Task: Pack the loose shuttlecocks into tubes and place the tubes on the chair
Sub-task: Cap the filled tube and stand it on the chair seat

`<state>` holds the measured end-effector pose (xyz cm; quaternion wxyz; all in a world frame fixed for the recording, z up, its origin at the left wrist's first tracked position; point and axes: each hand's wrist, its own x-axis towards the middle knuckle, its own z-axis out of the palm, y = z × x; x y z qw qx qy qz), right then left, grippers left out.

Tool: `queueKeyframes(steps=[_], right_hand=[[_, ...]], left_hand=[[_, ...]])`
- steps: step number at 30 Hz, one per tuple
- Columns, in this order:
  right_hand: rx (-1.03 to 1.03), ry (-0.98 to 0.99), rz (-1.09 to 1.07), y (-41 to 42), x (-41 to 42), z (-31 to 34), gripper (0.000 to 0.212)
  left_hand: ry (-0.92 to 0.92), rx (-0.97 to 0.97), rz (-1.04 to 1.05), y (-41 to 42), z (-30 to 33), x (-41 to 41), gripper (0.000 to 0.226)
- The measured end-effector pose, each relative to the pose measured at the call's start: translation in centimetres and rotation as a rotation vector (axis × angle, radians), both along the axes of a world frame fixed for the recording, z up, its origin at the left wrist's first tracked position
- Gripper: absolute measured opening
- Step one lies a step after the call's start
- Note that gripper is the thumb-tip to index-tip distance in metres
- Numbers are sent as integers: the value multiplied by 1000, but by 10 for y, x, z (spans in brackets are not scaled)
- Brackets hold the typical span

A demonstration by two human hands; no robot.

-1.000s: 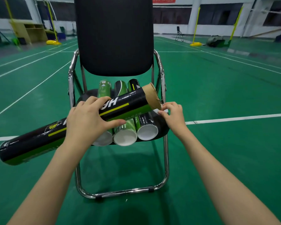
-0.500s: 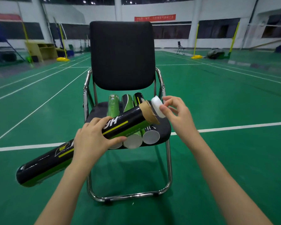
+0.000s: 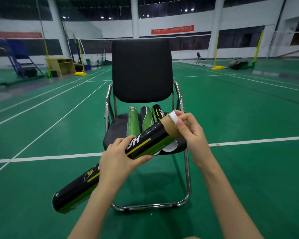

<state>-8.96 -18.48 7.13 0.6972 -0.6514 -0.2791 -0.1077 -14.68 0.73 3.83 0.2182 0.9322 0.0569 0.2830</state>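
A long black and green shuttlecock tube (image 3: 152, 144) slants across the front of the chair (image 3: 141, 71), its brown cardboard mouth up at the right. My left hand (image 3: 117, 161) grips the tube at its middle. My right hand (image 3: 188, 133) pinches a white cap (image 3: 173, 117) right at the tube's mouth. Three more tubes (image 3: 133, 121) lie side by side on the black seat, their white-capped ends toward me. No loose shuttlecocks are visible.
Green badminton court floor with white lines surrounds the chair. Yellow net posts (image 3: 217, 67), a wooden desk (image 3: 61, 65), a blue ladder-like stand (image 3: 19, 66) and a folding chair (image 3: 199, 58) stand far back.
My right hand lifted the white cap from the seat's right side up to the tube's mouth. The view rose, and the held tube stayed in my left hand.
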Motion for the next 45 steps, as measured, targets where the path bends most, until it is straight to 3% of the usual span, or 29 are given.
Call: queueKeyframes(steps=[3, 10, 14, 28, 33, 39, 45], right_hand=[[13, -10, 32, 2, -8, -3, 11], [-299, -28, -47, 1, -21, -7, 56], [-362, -49, -103, -3, -23, -7, 76], [-337, -36, -73, 2, -15, -13, 65], [-94, -85, -103, 15, -23, -19, 57], [-34, -88, -60, 20, -26, -28, 48], [-135, -129, -4, 24, -23, -35, 37]], left_hand=[[30, -47, 11, -2, -5, -11, 94], [123, -165, -3, -11, -10, -25, 65], [100, -212, -26, -14, -10, -25, 58], [117, -368, -86, -13, -27, -21, 37], [149, -450, -212, -16, -25, -17, 35], [240, -543, -342, -18, -27, -16, 73], [112, -547, -558, -26, -18, -17, 114]])
